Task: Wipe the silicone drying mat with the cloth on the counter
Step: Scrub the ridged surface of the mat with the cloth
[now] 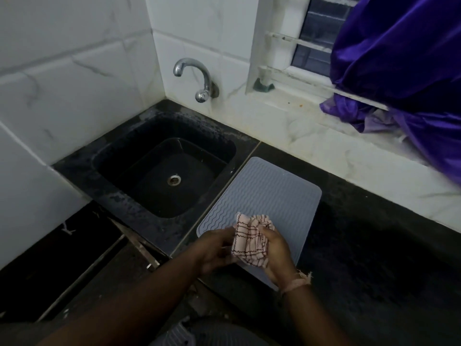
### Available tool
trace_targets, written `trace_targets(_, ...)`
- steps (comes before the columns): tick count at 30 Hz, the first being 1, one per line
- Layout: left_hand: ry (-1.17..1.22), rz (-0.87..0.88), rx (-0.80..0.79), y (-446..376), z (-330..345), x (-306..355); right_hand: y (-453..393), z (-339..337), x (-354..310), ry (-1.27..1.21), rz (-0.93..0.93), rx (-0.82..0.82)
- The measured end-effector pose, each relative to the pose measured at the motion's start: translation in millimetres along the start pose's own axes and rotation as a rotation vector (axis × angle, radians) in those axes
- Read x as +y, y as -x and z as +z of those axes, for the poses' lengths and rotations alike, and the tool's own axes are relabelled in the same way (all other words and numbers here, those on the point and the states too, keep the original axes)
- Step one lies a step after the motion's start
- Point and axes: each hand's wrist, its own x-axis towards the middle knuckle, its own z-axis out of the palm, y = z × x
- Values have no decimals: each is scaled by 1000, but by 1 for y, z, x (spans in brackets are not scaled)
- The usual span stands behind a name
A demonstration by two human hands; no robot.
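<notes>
**Cloth bunched in both hands over the mat, wiping not yet begun**

From where I stand, the grey silicone drying mat (264, 196) lies flat on the black counter (374, 245), just right of the dark sink (164, 166), its long side running along the sink's edge. Both hands hover over the mat's near end. The left hand (214, 248) pinches one side of the pink checked cloth (252, 238) and the right hand (277, 245) has its fingers curled round the other side, so the cloth is gathered between them; whether its lower folds touch the mat I cannot tell.

The cloth looks thin, limp and light; it will crumple anywhere, so I would judge it best wadded into a pad under one palm. The mat looks soft and floppy, with wavy ridges that will drag on the fabric and catch at it. Being so light, it may creep across the smooth stone unless the free hand pins a corner.

Behind the sink, a chrome tap (197, 78) juts from the white marble-patterned tiles. Farther right of the sink, beyond the mat, a barred window (314, 43) sits above a pale ledge, half covered by purple satin fabric (404, 71). The room is dim.
</notes>
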Motion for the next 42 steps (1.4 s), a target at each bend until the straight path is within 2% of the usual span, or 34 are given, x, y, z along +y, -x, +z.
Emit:
trace_targets(3, 117, 29, -47, -8, 7, -4, -11, -1, -5, 156, -41, -98)
trace_targets(6, 92, 50, 2, -13, 9, -11, -14, -8, -12, 382, -43, -186)
trace_targets(8, 125, 61, 75, -15, 9, -17, -16, -16, -12, 574, -108, -117)
trace_targets(10, 182, 70, 67, -15, 11, -22, -15, -24, -10, 723, -272, -57)
trace_targets(11, 198, 78, 45, -14, 13, -23, -15, -25, -10, 759, -350, -79)
trace_targets(13, 175, 97, -7, -12, 19, -23, -14, -23, -10, 860, -423, -242)
trace_targets(15, 131, 90, -47, -9, 25, -21, -13, -21, -5, 1013, -397, -414)
trace_targets(16, 129, 81, -49, -9, 27, -19, -12, -20, 0, 1051, -391, -444)
trace_targets(20, 130, 101, 0, -8, 30, -19, -15, -23, 16, 936, -461, -361)
trace_targets(24, 127, 85, 27, -8, 24, -25, -29, -39, 6, 696, -278, -372)
trace_targets(29, -175, 155, 456, -10, -11, -27, -47, -57, -21, 384, -126, -6)
trace_targets(30, -190, 168, 525, -11, -20, -28, -54, -60, -28, 270, -78, -3)
trace_targets(32, -243, 179, 636, -13, -36, -30, -64, -59, -42, -35, 26, -101)
trace_targets(34, -351, 192, 707, -17, -49, -30, -69, -49, -55, -191, 50, -146)
trace_targets(37, -541, 210, 727, -21, -61, -31, -72, -30, -66, 3, -33, -175)
trace_targets(42, -803, 270, 696, -27, -63, -26, -74, 7, -67, 628, -372, -185)
